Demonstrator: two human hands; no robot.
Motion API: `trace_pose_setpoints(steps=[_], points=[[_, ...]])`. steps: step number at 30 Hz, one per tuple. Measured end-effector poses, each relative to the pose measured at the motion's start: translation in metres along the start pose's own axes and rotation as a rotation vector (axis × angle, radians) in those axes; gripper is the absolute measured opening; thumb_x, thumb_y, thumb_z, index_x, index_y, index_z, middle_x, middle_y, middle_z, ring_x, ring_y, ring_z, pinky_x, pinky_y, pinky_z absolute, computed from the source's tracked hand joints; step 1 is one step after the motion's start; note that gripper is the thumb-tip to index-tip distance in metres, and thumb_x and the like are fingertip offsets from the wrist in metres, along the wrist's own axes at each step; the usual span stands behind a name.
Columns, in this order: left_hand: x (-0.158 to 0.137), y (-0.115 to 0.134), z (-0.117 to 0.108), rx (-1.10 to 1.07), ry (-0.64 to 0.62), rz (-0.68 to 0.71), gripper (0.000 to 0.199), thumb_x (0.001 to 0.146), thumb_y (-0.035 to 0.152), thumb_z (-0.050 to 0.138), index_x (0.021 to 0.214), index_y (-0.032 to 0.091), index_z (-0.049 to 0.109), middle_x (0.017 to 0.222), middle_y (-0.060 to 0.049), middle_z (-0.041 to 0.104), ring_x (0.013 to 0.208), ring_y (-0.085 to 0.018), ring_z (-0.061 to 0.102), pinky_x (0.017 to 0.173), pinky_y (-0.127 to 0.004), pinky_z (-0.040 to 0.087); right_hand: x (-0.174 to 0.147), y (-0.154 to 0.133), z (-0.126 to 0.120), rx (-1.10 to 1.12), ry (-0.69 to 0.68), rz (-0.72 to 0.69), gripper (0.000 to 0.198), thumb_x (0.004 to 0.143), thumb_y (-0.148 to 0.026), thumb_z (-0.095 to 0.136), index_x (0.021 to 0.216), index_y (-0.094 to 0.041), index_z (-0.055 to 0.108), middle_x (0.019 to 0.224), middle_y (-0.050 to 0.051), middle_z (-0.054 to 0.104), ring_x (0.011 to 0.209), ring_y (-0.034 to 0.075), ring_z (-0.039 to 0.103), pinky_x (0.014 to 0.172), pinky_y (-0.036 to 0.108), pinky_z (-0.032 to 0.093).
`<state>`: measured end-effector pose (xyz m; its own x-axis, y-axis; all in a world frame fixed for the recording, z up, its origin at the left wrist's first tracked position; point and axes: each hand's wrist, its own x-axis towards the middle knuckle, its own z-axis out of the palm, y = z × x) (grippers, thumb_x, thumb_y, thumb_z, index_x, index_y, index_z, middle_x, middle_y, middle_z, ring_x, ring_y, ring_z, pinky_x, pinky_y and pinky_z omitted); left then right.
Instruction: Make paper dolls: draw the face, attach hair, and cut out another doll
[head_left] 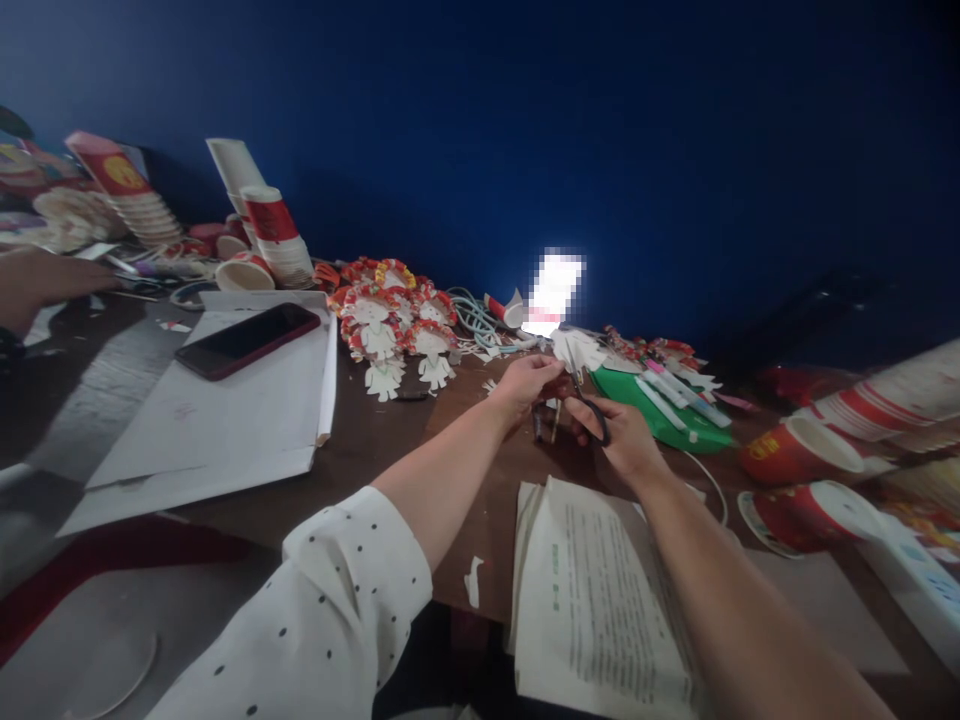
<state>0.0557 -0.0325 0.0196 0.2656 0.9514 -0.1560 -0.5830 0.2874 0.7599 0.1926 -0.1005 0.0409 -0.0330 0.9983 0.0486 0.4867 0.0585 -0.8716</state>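
In the head view my right hand (619,435) is closed round the dark handles of a pair of scissors (602,424), whose blades point up and away. Close beside it, the fingers of my left hand (534,385) pinch a white paper cutout (577,350). The scissor blades lie against that cutout; whether they are spread is too small to tell. Left of my hands sits a heap of paper figures (394,325) with white bodies and red-and-yellow rims. A bright blurred-out screen (553,290) stands just behind the cutout.
A green pouch (675,425) carries several pens on the right. An open book (600,600) lies between my forearms. On the left, a phone (247,340) rests on a white board (202,430). Stacked paper cups (277,235) stand behind it. Another person's hand (52,280) reaches in at far left.
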Motion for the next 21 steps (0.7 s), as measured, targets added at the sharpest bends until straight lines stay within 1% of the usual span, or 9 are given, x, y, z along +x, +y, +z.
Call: trace_pose_setpoints(steps=[4, 8, 12, 17, 21], points=[[0.0002, 0.0, -0.0002, 0.0, -0.008, -0.009, 0.021, 0.079, 0.017, 0.074, 0.07, 0.013, 0.055, 0.061, 0.002, 0.059, 0.057, -0.008, 0.057, 0.067, -0.024, 0.047, 0.0009, 0.0015, -0.0005, 0.015, -0.005, -0.002, 0.053, 0.07, -0.07, 0.068, 0.065, -0.017, 0.068, 0.055, 0.001, 0.058, 0.049, 0.012, 0.05, 0.05, 0.026, 0.039], [0.0002, 0.0004, -0.0005, -0.002, -0.001, -0.009, 0.018, 0.081, 0.014, 0.07, 0.07, 0.013, 0.056, 0.061, 0.001, 0.06, 0.057, -0.009, 0.058, 0.068, -0.025, 0.048, 0.0026, 0.0058, -0.0003, 0.006, -0.017, -0.018, 0.051, 0.073, -0.068, 0.067, 0.071, -0.017, 0.071, 0.054, 0.0, 0.058, 0.05, 0.012, 0.05, 0.051, 0.026, 0.039], [0.0007, 0.0006, -0.0014, 0.025, -0.001, -0.005, 0.017, 0.082, 0.015, 0.069, 0.071, 0.013, 0.056, 0.061, 0.001, 0.06, 0.056, -0.008, 0.057, 0.066, -0.024, 0.048, 0.0035, 0.0077, 0.0, -0.015, -0.004, -0.022, 0.049, 0.074, -0.065, 0.067, 0.072, -0.017, 0.071, 0.054, 0.0, 0.058, 0.05, 0.012, 0.05, 0.051, 0.026, 0.039], [0.0027, -0.0003, -0.0031, 0.019, 0.007, -0.005, 0.018, 0.079, 0.015, 0.072, 0.071, 0.013, 0.056, 0.063, 0.002, 0.061, 0.061, -0.009, 0.06, 0.068, -0.024, 0.048, 0.0025, 0.004, 0.0003, -0.036, -0.014, -0.048, 0.049, 0.076, -0.065, 0.065, 0.068, -0.017, 0.069, 0.053, 0.0, 0.057, 0.05, 0.012, 0.049, 0.051, 0.026, 0.039], [0.0036, -0.0006, -0.0033, 0.011, 0.004, -0.008, 0.019, 0.078, 0.016, 0.073, 0.071, 0.013, 0.056, 0.061, 0.002, 0.061, 0.059, -0.009, 0.06, 0.068, -0.024, 0.048, 0.001, 0.0004, 0.0003, -0.035, -0.013, -0.049, 0.048, 0.075, -0.065, 0.066, 0.064, -0.018, 0.067, 0.05, 0.0, 0.055, 0.048, 0.013, 0.048, 0.05, 0.026, 0.038]])
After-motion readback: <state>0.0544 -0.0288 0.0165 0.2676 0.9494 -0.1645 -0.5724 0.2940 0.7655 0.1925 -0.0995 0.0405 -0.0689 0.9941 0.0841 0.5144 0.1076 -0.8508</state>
